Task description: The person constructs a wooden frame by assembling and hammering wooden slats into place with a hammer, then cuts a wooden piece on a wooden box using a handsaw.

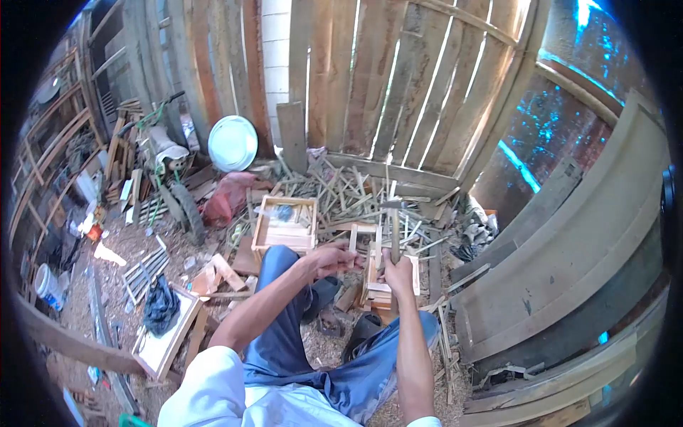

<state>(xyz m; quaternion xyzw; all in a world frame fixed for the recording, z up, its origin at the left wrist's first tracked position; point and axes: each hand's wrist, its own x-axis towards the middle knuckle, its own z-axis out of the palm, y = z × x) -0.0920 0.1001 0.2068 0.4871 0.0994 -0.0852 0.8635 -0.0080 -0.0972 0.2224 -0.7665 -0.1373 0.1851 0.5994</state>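
My right hand (398, 276) is closed round the handle of a hammer (395, 231), which stands upright with its dark head (391, 204) at the top. To the left of it, my left hand (331, 260) has its fingers closed on a light wooden strip (353, 238), which seems to be joined to a short crosspiece at its top. Below both hands, between my knees, sits a small wooden box frame (377, 290), partly covered by my right hand. A shallow wooden tray (270, 240) with a small bluish bundle (284, 213) in it lies ahead of my left knee.
Loose wood sticks (341, 186) are heaped by the plank wall (341, 85). A red plastic bag (231, 201), a round whitish basin (233, 143) and a small bike (171, 160) stand left. Large boards (569, 249) lean at right. A black bag (162, 306) rests on a framed panel.
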